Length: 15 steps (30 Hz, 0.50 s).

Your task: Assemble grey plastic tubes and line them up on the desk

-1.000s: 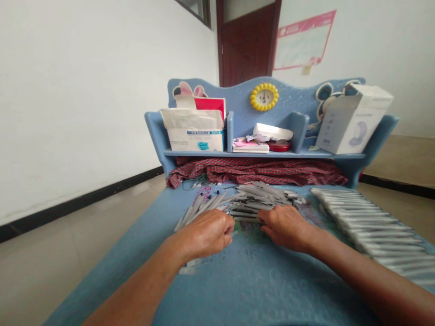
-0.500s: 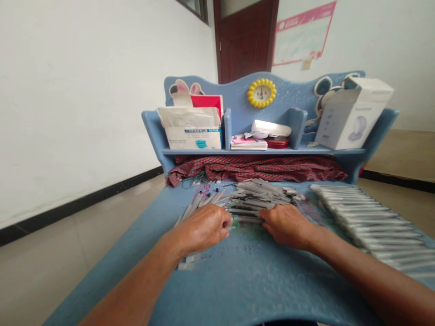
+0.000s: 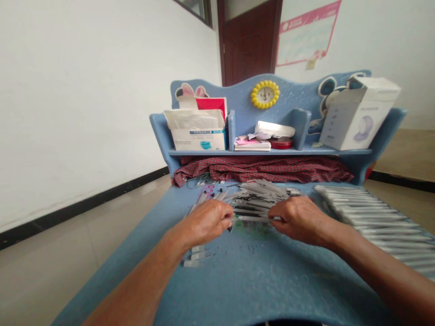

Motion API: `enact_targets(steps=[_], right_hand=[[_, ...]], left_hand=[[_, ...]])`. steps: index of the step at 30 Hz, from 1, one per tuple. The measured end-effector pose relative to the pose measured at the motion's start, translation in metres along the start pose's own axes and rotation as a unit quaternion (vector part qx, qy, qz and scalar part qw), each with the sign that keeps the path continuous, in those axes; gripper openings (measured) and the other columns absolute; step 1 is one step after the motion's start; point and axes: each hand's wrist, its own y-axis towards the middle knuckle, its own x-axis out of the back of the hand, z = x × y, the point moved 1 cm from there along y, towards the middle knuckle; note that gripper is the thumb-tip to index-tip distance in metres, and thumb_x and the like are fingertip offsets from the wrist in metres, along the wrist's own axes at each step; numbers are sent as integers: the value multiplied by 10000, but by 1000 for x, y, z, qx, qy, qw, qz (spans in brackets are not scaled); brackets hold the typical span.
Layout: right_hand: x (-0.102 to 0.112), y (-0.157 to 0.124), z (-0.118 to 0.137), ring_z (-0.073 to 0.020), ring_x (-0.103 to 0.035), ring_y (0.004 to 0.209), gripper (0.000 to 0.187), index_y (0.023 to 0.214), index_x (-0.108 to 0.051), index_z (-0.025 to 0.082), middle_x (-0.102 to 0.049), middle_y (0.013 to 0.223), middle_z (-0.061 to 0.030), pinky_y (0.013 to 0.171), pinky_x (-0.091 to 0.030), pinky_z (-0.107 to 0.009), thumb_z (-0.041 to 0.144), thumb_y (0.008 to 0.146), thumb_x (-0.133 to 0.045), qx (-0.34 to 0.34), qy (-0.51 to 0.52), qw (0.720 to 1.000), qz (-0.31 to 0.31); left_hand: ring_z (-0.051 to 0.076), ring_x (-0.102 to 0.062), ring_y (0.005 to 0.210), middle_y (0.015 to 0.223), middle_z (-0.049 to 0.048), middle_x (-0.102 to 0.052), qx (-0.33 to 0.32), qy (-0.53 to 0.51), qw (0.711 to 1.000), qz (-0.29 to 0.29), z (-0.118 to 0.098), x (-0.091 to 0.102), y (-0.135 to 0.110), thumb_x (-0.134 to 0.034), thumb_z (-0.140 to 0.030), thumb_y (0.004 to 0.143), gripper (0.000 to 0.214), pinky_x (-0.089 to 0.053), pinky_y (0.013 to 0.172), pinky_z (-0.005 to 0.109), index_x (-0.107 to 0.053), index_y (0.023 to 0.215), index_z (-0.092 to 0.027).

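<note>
My left hand (image 3: 208, 221) is closed in a pinch at the left edge of a heap of pens (image 3: 263, 192). A small dark-tipped piece (image 3: 230, 228) shows at its fingertips; its kind I cannot make out. Opposite it, my right hand (image 3: 301, 219) has thumb and fingers closed on the right end of a whitish pen (image 3: 253, 218), which lies level and points left. The pens in the heap are slim, grey-white and partly dark. Several clear caps (image 3: 198, 256) lie beside my left wrist, and more pale pieces are partly hidden behind that hand.
Rows of pens (image 3: 377, 222) are laid out at the right of the blue table (image 3: 238, 285). Behind, a checked cloth (image 3: 265, 168) lies below a shelf (image 3: 217, 152) with a mask box (image 3: 199, 138), a red tin (image 3: 281, 143) and a white carton (image 3: 360, 113).
My right hand has shifted slightly right, with the whitish pen now showing at its fingertips. A dark-tipped piece now shows at my left fingers. The whole view has shifted a little.
</note>
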Motion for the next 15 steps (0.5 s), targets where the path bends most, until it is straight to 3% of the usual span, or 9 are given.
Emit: enact_targets(steps=[9,15], right_hand=[[-7,-4,2,-145,-574,675,200,765,-643,179,-647,810,-52,546,-289,-250,200,811,-449,60,-5,997,-47],[-9,-6,5,-137,-555,684,169,770,-602,163,-638,801,-50,569,-294,-253,155,812,-438,89,19,994,-55]], left_hand=[[103,-443,556,568,-41,-480,-24,-4,1000,13,-7,2,0,-511,-214,755,129,-283,533,207,-585,665,-160],[98,-446,581,604,-39,-498,-28,-78,996,18,-7,0,1,-516,-210,747,129,-303,542,199,-615,698,-142]])
